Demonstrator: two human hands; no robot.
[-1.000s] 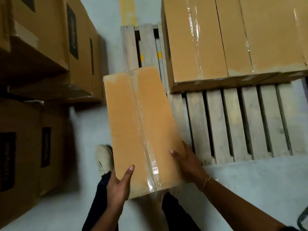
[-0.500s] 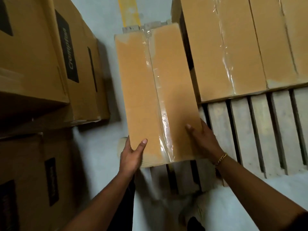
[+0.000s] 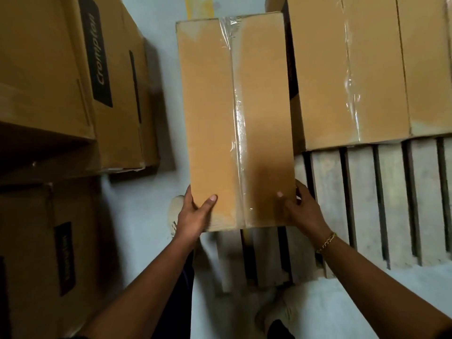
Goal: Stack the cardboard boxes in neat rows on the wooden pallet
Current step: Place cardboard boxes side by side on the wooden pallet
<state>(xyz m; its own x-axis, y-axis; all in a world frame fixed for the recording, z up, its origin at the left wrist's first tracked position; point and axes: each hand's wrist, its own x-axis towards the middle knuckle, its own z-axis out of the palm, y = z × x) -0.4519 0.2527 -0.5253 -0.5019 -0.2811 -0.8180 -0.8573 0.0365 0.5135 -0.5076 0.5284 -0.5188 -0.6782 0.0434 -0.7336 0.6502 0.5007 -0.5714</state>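
The left hand (image 3: 193, 216) and right hand (image 3: 303, 211) grip one taped cardboard box (image 3: 234, 118) by its near corners, over the left edge of the wooden pallet (image 3: 367, 204). Beyond the right hand two placed boxes (image 3: 347, 77) sit just beside it, and bare slats lie to that hand's right.

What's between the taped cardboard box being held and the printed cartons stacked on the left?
In the head view, only a strip of pale grey floor, with a beige shoe toe at its near end beside the left hand.
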